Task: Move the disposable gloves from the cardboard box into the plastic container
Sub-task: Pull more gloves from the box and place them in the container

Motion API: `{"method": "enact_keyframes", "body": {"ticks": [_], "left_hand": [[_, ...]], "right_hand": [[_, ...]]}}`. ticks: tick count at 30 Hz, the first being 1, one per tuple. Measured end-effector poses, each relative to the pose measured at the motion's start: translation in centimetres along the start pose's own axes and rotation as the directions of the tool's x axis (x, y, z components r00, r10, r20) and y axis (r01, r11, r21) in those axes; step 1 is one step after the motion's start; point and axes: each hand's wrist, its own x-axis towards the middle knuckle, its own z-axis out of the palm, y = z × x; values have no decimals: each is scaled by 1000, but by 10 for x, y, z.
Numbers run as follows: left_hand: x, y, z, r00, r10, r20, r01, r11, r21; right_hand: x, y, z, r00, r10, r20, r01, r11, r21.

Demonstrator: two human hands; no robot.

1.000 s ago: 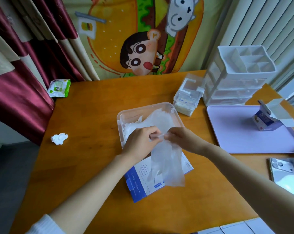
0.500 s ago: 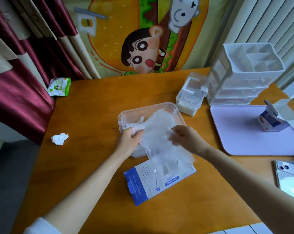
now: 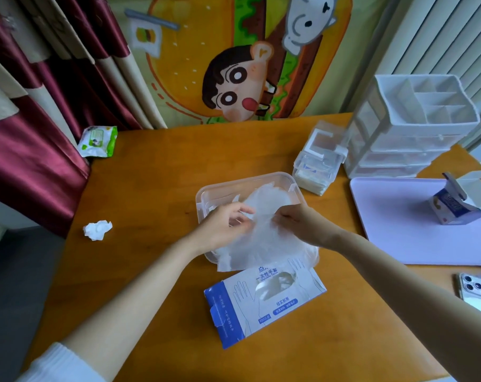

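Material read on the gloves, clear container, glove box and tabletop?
disposable gloves: thin translucent plastic film, likely polyethylene; limp and crinkled.
plastic container: clear rigid plastic, glossy; gloves show through its wall.
cardboard box: printed paperboard, matte, creased end flap.
table: wood or wood-look veneer, smooth satin orange-brown; cannot tell which.

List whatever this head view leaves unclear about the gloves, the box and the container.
- Count inside the cardboard box: the head view shows only a patch of film through its oval opening.
- Floor of the plastic container: covered by the gloves and both hands.
- Fingertips of the left hand and right hand: partly buried in glove film.
- Phone: cut off by the right edge.
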Motion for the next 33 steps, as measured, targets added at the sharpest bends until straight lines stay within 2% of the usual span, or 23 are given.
{"method": "enact_keyframes", "body": {"ticks": [3,5,8,10,13,16,18,22,23,26,30,33], "left_hand": [[-2,9,-3,986,-95,-135,64,974,-219],[0,7,-8,984,-132,-118,98,961,-258],[-1,6,-7,995,-97,4,97,988,-123],[4,0,-4,997,-51,-54,50,998,-27],[12,-6,-2,983,-16,-183,13,1000,-16],[18,-7,-5,964,-57,-258,49,998,-36],[19,-3,-5,961,-51,-272,46,999,-23],[22,6,-2,966,-23,-258,18,1000,-21],[23,7,-1,970,-18,-242,12,1000,-27],[22,7,-1,978,-12,-209,3,999,-45],[22,2,-9,979,-30,-201,25,999,-28],[25,0,-15,982,-72,-176,70,997,-15]], "right_hand": [[3,1,-3,998,20,-52,-20,1000,7],[5,2,-4,997,17,-79,-18,1000,-1],[7,3,-3,999,19,-51,-19,1000,-15],[10,5,-1,999,34,-18,-34,999,-17],[15,12,2,998,42,-39,-45,995,-89],[10,7,1,984,-64,-167,38,987,-158],[2,-4,1,982,-135,-130,112,978,-174],[-5,-19,17,970,-234,-59,185,877,-444],[-2,-19,23,969,-236,-70,181,876,-447],[7,-15,26,968,-186,-169,131,947,-293],[13,-5,11,953,-171,-250,106,961,-254],[17,0,-1,954,-151,-260,95,972,-214]]}}
